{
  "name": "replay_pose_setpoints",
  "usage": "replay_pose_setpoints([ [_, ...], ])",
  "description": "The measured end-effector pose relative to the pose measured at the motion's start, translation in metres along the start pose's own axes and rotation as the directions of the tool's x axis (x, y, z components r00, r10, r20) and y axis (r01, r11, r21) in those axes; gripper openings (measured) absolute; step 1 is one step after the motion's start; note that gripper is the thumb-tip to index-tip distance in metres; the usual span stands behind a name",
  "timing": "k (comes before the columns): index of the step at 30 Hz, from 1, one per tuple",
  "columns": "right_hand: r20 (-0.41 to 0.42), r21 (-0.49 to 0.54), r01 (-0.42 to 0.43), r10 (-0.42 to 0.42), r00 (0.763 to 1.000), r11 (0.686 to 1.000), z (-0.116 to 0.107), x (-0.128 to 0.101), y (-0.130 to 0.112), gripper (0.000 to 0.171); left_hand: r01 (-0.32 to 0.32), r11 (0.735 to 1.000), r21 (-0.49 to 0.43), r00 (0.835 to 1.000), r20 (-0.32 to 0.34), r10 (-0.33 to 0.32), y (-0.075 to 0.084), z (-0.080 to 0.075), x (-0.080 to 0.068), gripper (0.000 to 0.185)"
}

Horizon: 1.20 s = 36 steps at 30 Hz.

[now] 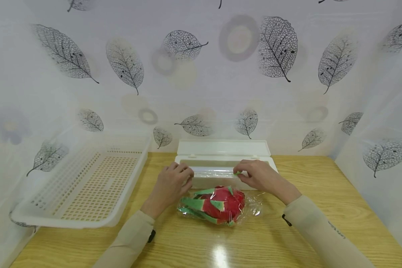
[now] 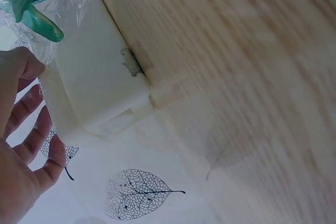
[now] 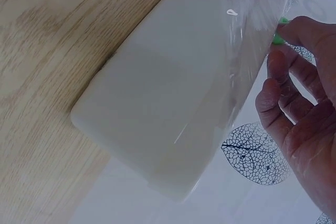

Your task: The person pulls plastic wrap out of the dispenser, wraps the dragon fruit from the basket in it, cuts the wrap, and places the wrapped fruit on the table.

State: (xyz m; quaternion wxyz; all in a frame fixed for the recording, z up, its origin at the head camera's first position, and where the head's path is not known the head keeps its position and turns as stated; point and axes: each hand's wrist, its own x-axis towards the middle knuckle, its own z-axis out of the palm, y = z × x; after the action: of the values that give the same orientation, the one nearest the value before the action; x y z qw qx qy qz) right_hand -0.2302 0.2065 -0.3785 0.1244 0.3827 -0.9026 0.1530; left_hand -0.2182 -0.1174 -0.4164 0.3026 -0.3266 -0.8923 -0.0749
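A white cling film dispenser box (image 1: 214,183) stands lidded-open at the back of the table, with clear film (image 3: 233,40) hanging over its front edge. My left hand (image 1: 172,185) grips the left end of the box, its thumb (image 2: 32,67) at the edge by the film. With thumb and finger, my right hand (image 1: 259,176) pinches a small green slider (image 3: 281,31) on the box's edge. In front lies a red and green dragon fruit (image 1: 227,203), wrapped in clear film; only its green tips (image 2: 42,24) show in the left wrist view.
A white perforated plastic basket (image 1: 118,212) sits at the left of the wooden table (image 1: 308,175). Behind the box, its raised lid (image 1: 222,147) stands against a leaf-patterned curtain (image 1: 201,85), which also encloses both sides.
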Motion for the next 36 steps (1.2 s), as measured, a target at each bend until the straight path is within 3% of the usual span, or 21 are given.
replay_pose_setpoints([
  [36,-0.017,-0.008,-0.016,0.016,1.0,1.0,0.0,-0.0036,0.0001,0.011,0.013,1.0,-0.01,1.0,0.012,-0.013,-0.0001,0.0011,0.0002,0.011],
])
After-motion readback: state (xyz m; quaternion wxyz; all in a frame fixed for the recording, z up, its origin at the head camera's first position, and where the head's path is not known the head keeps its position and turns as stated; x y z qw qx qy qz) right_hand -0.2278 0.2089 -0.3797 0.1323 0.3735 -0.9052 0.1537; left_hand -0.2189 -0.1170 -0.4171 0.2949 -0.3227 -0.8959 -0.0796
